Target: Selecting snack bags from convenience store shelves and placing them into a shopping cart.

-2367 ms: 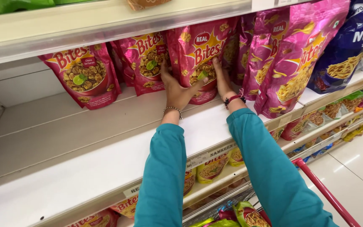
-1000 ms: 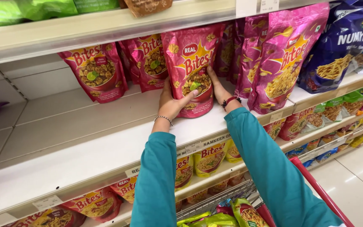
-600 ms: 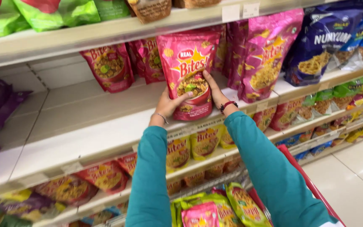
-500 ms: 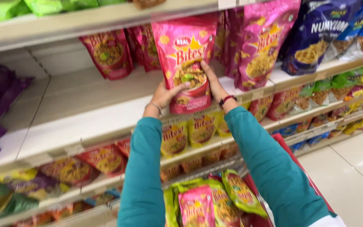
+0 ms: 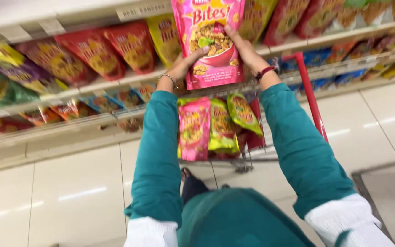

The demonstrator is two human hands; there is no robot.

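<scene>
Pouch look: the pink snack pouch [image 5: 212, 43] was glossy bright pink, with a printed bowl of golden fried bits and a green leaf on its face; its top edge was cut off by the frame.
Pouch place: it was held in the air at about 12 o'clock in the view, in front of the shelf rows [image 5: 69, 87] and above the red cart [image 5: 307, 91].
Pouch axis: its long axis ran from 12 to 6 o'clock, nearly upright, tilted a little; the printed face was turned toward the camera, the bottom seam toward 6 o'clock.
Left hand: the left hand [image 5: 186, 64] gripped the pouch's lower left edge, fingers curled over the front, a bead bracelet on the wrist.
Right hand: the right hand [image 5: 243, 48] clasped the right edge, fingers across the front, a red band on the wrist.
Sleeves: both arms wore teal sleeves [image 5: 158, 155] with white cuffs.
Cart load: pink and green snack bags [image 5: 216, 126] lay in the cart at 6 o'clock from the pouch.
Floor: pale glossy tiles [image 5: 60, 192] lay below.
</scene>
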